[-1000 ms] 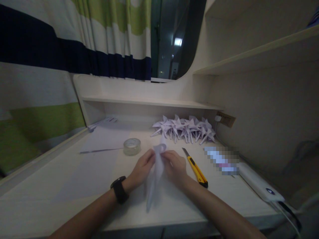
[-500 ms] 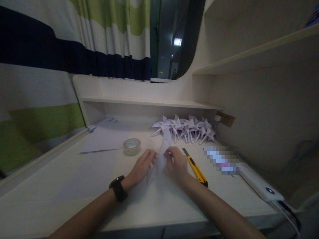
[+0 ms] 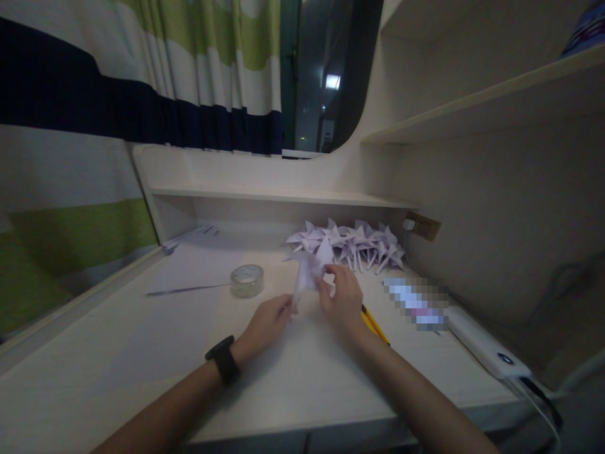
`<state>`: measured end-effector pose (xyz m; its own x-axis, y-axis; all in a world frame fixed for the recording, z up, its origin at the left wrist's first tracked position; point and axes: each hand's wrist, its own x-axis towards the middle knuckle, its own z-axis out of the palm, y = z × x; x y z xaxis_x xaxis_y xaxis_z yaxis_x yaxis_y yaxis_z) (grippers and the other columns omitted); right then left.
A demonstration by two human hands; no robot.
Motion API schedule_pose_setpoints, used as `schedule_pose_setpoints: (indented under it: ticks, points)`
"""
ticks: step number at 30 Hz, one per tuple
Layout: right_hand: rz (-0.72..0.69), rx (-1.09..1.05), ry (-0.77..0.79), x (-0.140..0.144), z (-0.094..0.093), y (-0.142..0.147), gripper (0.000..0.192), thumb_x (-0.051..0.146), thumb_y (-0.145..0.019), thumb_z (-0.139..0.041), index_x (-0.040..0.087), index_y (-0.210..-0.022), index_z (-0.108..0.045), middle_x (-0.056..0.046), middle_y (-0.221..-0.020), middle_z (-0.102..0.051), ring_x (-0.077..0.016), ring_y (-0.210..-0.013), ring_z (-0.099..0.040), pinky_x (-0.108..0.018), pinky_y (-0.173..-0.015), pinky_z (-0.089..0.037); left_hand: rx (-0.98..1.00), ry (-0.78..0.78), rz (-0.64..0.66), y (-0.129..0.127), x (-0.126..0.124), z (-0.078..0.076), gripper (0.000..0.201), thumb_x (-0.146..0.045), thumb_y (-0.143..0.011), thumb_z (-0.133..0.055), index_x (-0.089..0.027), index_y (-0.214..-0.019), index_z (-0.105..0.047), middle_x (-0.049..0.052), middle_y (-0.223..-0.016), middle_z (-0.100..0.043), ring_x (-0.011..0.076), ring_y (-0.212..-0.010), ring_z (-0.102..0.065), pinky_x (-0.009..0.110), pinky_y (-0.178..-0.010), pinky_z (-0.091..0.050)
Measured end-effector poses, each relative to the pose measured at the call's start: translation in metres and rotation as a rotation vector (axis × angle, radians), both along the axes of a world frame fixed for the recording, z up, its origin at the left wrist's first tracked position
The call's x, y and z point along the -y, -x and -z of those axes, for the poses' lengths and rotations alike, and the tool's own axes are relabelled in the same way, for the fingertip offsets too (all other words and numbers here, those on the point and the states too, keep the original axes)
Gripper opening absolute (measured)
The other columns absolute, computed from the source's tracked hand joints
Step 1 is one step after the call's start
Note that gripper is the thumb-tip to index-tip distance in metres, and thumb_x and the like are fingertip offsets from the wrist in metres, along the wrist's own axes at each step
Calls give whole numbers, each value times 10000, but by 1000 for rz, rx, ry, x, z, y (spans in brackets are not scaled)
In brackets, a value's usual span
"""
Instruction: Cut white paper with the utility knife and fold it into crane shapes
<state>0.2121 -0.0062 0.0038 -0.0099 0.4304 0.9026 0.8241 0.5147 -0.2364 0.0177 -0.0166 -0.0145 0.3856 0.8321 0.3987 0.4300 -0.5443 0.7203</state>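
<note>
Between my hands is a white paper pinwheel (image 3: 308, 270), slightly blurred, held above the desk. My left hand (image 3: 267, 320), with a black watch (image 3: 222, 359) on its wrist, is closed around the lower end of its stick. The fingers of my right hand (image 3: 343, 299) pinch the right side of its blades. Behind it, several finished-looking paper pinwheels (image 3: 368, 239) lie in a row against the back of the desk. A yellow utility knife (image 3: 377, 326) lies partly hidden behind my right hand and forearm.
Left of my hands stands a roll of clear tape (image 3: 247, 282). White paper sheets (image 3: 198, 258) lie on the desk's left side. On the right are a blurred-out flat object (image 3: 413, 302) and a white power strip-like box (image 3: 489, 347) with cables. A shelf (image 3: 283, 195) runs along the back.
The paper piece has turned, and its blades and stick now show. My right hand has risen slightly and covers more of the knife. The view has shifted a little.
</note>
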Motion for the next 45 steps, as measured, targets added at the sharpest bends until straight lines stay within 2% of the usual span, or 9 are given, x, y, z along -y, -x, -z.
schedule_pose_setpoints:
  ticks: [4,8,15,19,25,30,37,40,45]
  points:
    - [67,98,-69,0,-15,-11,373,181,-811,-553,184,-1184,-546,-146,-1308,-476,-317,-1229,-404,-516,-999,-351,151,196,15,2,-6,0,234,-339,-871,-463,-155,-836,-604,69,-768,-642,183,-634,-629,283,-566,-472]
    - [94,146,-67,-2,-18,-17,234,174,-808,-575,206,-1036,-615,-107,-1425,-376,-342,-1350,-255,-562,-1034,-304,306,418,88,2,-10,1,374,-494,-857,-500,-151,-980,-587,68,-822,-618,162,-593,-633,283,-514,-519]
    - [-23,130,12,-7,-3,-9,128,242,-816,-621,197,-936,-631,-130,-1308,-509,-314,-1282,-396,-511,-1011,-372,463,590,111,3,-11,-1,439,-509,-802,-600,-169,-1075,-547,61,-844,-601,172,-654,-650,315,-562,-555]
    - [-168,71,125,-2,6,4,145,262,-860,-576,199,-983,-620,-115,-1169,-622,-248,-1093,-579,-410,-923,-475,535,619,152,0,-14,6,407,-474,-741,-691,-157,-965,-568,75,-881,-608,180,-703,-655,363,-652,-560]
    - [-211,207,140,10,16,20,348,260,-894,-502,147,-1221,-535,-154,-1148,-650,-259,-1043,-624,-399,-875,-511,497,513,167,-1,-17,14,401,-498,-742,-676,-132,-892,-606,87,-922,-614,191,-793,-623,367,-704,-550]
    - [-303,276,53,13,16,20,302,232,-895,-494,172,-1184,-556,-133,-1155,-655,-233,-1021,-635,-373,-865,-516,561,545,149,-1,-11,6,339,-440,-758,-665,-153,-920,-585,74,-953,-604,196,-837,-621,371,-712,-557]
    - [-59,74,-15,8,1,8,176,198,-882,-490,163,-1032,-577,-177,-1318,-525,-285,-1100,-565,-450,-906,-458,506,512,60,2,-15,8,346,-450,-757,-655,-150,-910,-576,58,-842,-592,182,-756,-629,299,-589,-554]
    - [-38,99,78,8,3,9,228,228,-879,-500,146,-1083,-559,-173,-1133,-634,-269,-971,-622,-405,-828,-490,514,509,43,1,-16,9,379,-471,-759,-649,-150,-950,-587,74,-874,-601,182,-747,-627,301,-577,-551]
    - [-249,184,183,12,17,17,221,236,-874,-524,186,-1080,-585,-13,-706,-686,-152,-592,-638,-244,-607,-479,501,482,65,2,-17,9,416,-483,-762,-637,-134,-987,-601,115,-960,-621,204,-792,-630,311,-592,-550]
